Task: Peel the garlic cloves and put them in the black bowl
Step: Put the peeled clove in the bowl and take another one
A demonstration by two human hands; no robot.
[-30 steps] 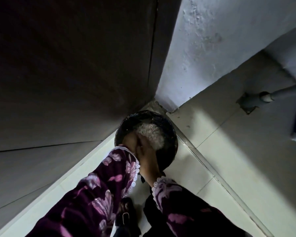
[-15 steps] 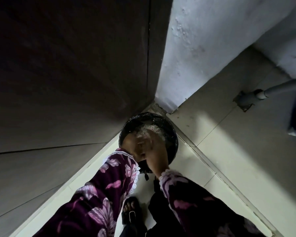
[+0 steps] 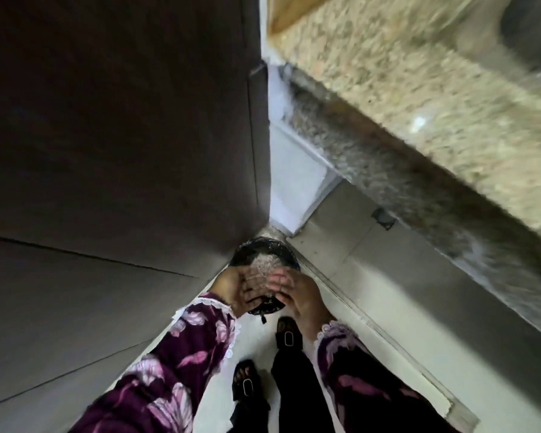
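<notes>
Black bowl (image 3: 264,250) on floor in corner; pale papery heap (image 3: 263,264) inside

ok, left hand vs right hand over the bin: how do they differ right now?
The left hand is turned palm-up and cupped; the right hand shows its back, fingers pointing left. The left hand sits nearer the dark cabinet, the right nearer the granite counter. Both hover over the black bin, fingertips nearly meeting, in purple floral sleeves.

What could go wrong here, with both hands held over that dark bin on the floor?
1. Whatever drops from the left hand and right hand may miss the bin, which looks small from up here, and land on the floor.
2. The picture is blurred, so the head is moving; the foot stands close and could nudge the bin.
</notes>
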